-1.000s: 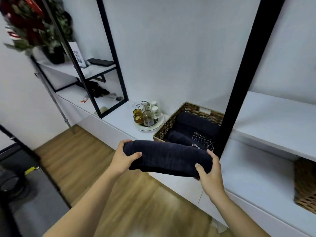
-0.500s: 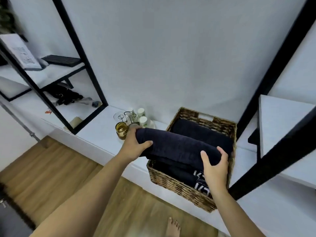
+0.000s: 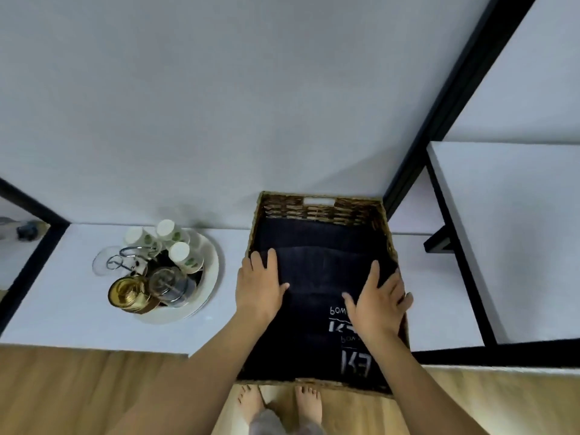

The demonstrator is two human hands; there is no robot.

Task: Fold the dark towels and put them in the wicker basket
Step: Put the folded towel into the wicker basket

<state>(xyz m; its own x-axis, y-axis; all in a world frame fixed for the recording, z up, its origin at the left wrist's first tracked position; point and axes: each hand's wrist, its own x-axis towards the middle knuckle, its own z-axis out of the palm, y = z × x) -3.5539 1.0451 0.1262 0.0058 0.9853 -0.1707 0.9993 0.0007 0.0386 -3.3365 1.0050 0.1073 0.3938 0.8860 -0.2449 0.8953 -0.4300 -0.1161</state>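
Left hand: fingers straight and together, thumb spread toward the right, palm flat on the left end of a rolled dark towel. It grips nothing, only presses. Right hand: fingers spread and nearly straight, palm down on the right end of the same towel, outer fingers reaching the right wall of the wicker basket. Whether those fingers curl over the towel's end cannot be told.

The towel under both hands lies crosswise inside the basket, between the two hands. Just beyond the fingertips lies a second dark roll, against the far wall. Nearer than the hands, under the wrists, two more dark towels with white lettering fill the near part. Count: four dark towels visible, all in the basket.

The basket sits on a white shelf. Left of the left hand, apart from the basket, one white plate holds three white-capped bottles, one gold-lidded jar and one clear-lidded jar. Below the forearms, two bare feet stand on wood floor.
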